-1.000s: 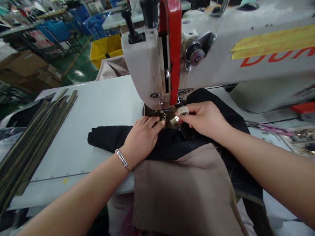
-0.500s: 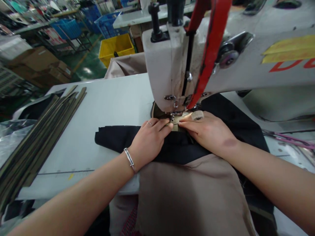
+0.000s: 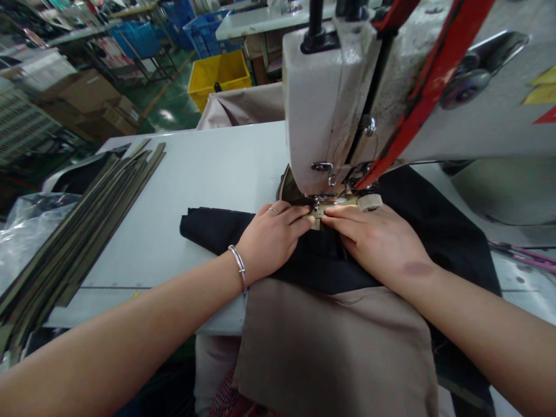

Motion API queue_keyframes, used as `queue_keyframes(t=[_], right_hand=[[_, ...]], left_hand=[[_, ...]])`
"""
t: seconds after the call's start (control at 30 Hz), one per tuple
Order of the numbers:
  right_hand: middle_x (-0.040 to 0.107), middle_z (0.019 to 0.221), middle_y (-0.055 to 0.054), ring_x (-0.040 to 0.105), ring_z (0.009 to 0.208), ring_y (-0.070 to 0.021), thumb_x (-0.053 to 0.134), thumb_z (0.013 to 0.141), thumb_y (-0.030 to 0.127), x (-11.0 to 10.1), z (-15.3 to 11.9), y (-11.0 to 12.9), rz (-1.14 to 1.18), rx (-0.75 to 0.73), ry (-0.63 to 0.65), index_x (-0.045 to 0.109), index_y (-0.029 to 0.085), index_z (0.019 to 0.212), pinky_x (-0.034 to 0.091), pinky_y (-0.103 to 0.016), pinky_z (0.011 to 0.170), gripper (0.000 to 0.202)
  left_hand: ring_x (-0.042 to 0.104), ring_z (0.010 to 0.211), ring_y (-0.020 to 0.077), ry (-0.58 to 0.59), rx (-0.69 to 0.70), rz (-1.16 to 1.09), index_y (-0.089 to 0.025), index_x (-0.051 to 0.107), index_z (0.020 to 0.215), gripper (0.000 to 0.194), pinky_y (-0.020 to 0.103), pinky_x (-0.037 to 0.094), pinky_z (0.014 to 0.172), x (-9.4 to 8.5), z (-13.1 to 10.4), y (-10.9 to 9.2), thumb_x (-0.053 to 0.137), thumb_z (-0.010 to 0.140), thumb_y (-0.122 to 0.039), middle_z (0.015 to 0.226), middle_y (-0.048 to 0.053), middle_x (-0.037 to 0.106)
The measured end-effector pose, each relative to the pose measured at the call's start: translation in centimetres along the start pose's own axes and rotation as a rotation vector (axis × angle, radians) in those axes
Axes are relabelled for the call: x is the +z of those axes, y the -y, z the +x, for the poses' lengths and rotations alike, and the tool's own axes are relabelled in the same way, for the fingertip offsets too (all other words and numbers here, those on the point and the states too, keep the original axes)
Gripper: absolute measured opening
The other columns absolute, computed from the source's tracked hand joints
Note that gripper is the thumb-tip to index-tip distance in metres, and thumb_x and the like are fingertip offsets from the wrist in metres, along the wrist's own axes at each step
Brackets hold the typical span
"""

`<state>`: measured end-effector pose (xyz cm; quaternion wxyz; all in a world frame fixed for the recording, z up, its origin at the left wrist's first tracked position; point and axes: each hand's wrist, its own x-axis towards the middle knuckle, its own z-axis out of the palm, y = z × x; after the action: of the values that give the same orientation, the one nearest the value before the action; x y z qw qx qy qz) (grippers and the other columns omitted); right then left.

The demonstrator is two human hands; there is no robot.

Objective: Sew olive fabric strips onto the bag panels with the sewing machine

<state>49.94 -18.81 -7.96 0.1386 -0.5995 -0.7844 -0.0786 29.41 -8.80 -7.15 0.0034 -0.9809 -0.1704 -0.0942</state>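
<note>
Black fabric (image 3: 212,227), joined or layered with beige cloth (image 3: 334,341), lies under the head of a white sewing machine (image 3: 313,116). My left hand (image 3: 271,240), with a ring and a silver bangle, rests flat on the black fabric left of the needle area (image 3: 318,204). From the right, my right hand (image 3: 382,237) lies on the same fabric, fingers stretched toward the needle. A small pale strip shows between the fingertips of both hands. A whitish ring-shaped piece (image 3: 369,201) sits at my right fingers. The undersides of both hands are hidden.
Long dark olive strips (image 3: 99,214) lie in a bundle on the table's (image 3: 226,168) left side, beside clear plastic (image 3: 35,226). Pink-handled scissors (image 3: 521,255) lie at the right. Beyond stand a yellow crate (image 3: 219,75), cardboard boxes (image 3: 82,95) and blue baskets (image 3: 134,40).
The view has shifted, so the table and machine appear farther right and the machine head larger. Both hands stay beside the needle, with the fabric lying much the same.
</note>
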Motion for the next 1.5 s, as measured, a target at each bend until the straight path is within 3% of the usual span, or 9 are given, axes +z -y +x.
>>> queue_keyframes(t=[0.9,1.5], right_hand=[[0.066,0.122,-0.008,0.063,0.104,-0.0253,0.044,0.092,0.012,-0.75,0.38,0.6,-0.033,-0.002,0.096,0.063,0.016,0.12,0.048,-0.039,0.081,0.035],[0.067,0.118,-0.009,0.065,0.096,-0.0244,0.042,0.091,0.012,-0.9,0.75,0.67,-0.047,0.0,0.087,0.065,0.016,0.116,0.049,-0.038,0.08,0.033]], left_hand=[[0.05,0.113,0.0226,-0.014,0.002,-0.025,-0.021,0.059,0.124,0.033,0.04,0.044,0.096,0.0,0.23,-0.01,0.044,0.094,-0.018,0.134,0.004,0.057],[0.051,0.111,0.0234,-0.023,0.016,-0.038,-0.018,0.061,0.121,0.032,0.041,0.044,0.096,-0.09,0.35,0.2,0.046,0.093,-0.019,0.132,0.006,0.059]])
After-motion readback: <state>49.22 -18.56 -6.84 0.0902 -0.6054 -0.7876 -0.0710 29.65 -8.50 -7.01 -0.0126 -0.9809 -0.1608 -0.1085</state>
